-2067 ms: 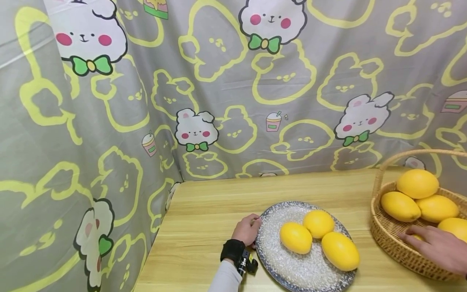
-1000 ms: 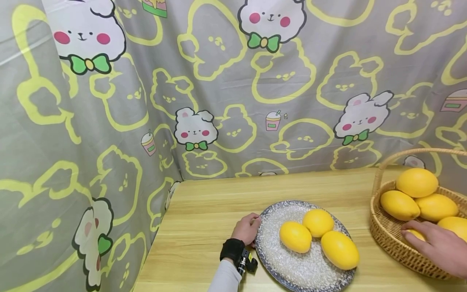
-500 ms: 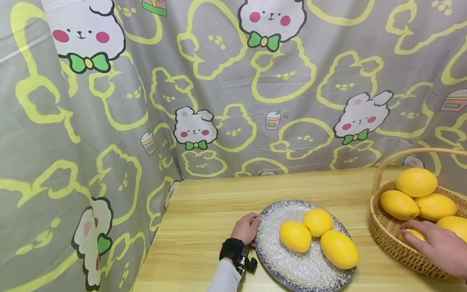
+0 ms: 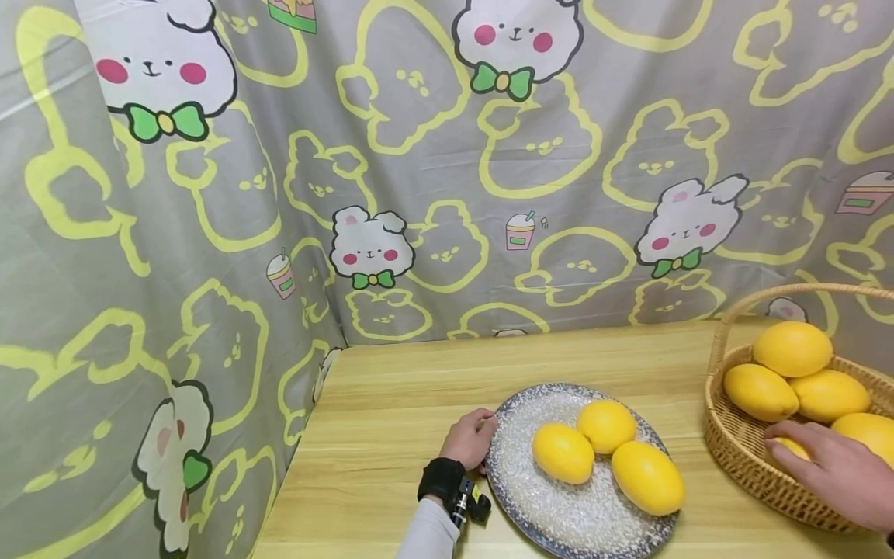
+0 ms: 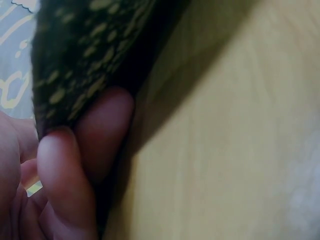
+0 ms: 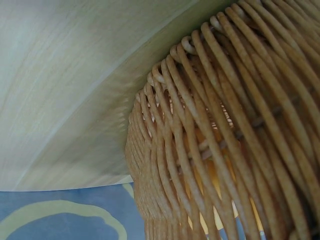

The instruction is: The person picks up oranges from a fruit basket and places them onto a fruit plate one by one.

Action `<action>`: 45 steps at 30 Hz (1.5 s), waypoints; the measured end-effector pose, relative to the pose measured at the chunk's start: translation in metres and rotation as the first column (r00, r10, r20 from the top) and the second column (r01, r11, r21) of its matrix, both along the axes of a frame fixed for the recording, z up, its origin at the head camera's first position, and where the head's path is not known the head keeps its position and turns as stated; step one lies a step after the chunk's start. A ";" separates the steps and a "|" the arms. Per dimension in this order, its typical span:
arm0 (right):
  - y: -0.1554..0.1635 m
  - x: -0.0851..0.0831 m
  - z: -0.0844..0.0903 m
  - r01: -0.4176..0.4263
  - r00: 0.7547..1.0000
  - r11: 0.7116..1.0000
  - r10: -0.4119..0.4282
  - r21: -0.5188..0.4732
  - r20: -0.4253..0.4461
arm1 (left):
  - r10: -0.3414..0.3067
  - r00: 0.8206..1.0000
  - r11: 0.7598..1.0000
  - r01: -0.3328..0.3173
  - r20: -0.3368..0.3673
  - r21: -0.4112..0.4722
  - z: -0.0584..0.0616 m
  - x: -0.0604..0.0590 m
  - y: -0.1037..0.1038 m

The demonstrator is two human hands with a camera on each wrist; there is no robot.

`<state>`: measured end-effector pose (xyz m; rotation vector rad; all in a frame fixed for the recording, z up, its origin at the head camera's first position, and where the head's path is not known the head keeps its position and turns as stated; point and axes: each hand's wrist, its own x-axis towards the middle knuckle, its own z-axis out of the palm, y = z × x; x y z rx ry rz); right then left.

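Note:
A speckled grey plate with a dark rim (image 4: 527, 505) lies on the table, bearing three yellow lemons (image 4: 649, 477). At its left edge my left hand (image 4: 469, 439) grips the rim; in the left wrist view the fingers (image 5: 62, 170) curl against the plate's dark spotted underside (image 5: 90, 55). My right hand (image 4: 841, 470) reaches into the wicker basket (image 4: 747, 483) on the right, fingers curled over a lemon (image 4: 795, 447) that is mostly covered. The right wrist view shows only the basket's woven outer wall (image 6: 225, 115), with yellow showing through the gaps; the hand is out of that view.
Several more lemons (image 4: 792, 349) sit in the basket behind and beside the right hand. An arched wicker handle (image 4: 803, 289) rises over it. Grey patterned cloth (image 4: 419, 178) hangs behind and left of the wooden table (image 4: 377, 435).
Over the first second my right hand drew in slightly and its fingers settled round the lemon in the basket; it has held there since. The left hand and plate stay put.

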<state>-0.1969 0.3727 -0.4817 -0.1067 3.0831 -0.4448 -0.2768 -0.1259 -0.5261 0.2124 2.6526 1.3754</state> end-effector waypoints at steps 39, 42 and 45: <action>-0.006 0.011 0.004 0.009 0.997 1.000 -0.010 -0.015 -0.075 | -0.029 0.999 0.997 0.027 0.018 0.077 0.006 0.007 -0.002; -0.006 0.012 0.004 0.009 0.997 1.000 -0.010 -0.019 -0.076 | -0.031 0.999 0.996 0.029 0.017 0.080 0.004 0.007 -0.002; -0.008 0.011 0.003 0.005 0.998 1.000 -0.007 -0.028 -0.061 | -0.023 1.000 0.997 0.022 0.013 0.072 0.002 0.007 -0.004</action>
